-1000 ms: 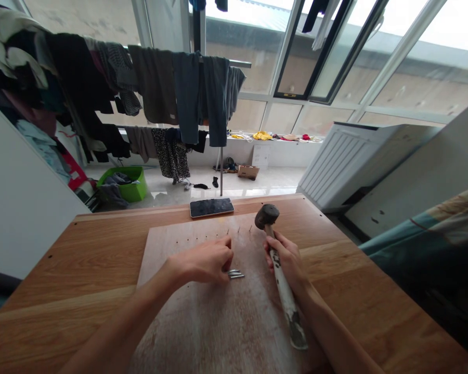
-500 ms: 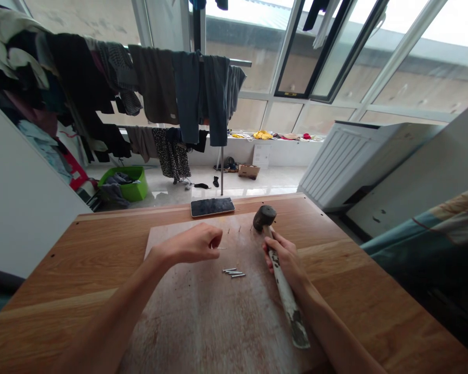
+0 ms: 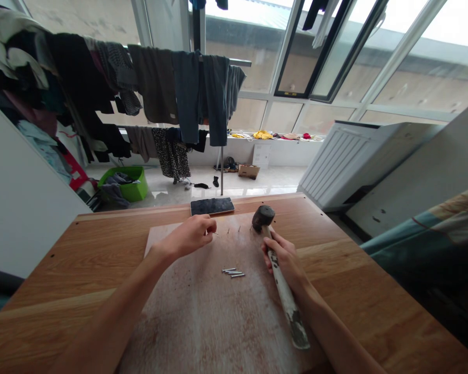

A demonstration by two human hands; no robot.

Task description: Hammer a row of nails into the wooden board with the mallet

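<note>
And the left hand [image 3: 197, 234] is moving up the pale board [image 3: 203, 317], having been down at the loose nails [image 3: 234, 273] a second ago! Its fingers are closing tightly together, pinching a single thin nail [image 3: 216, 233] whose end is poking out on the right. That is putting this nail just beside the standing row, well apart from the pile. The right hand [image 3: 284, 254] is wrapping firmly around the handle of the dark-headed mallet [image 3: 282, 280], the head now hanging slightly farther left.

Counting up: about four loose nails are lying mid-board, overlapping, so the tally is staying approximate. Two upright nails [image 3: 239, 228] are showing clearly, and a third is partly hiding beside the mallet head. One mallet, one board, and one smartphone [image 3: 212, 206] is lying beyond the board on the wooden table [image 3: 343, 291].
</note>
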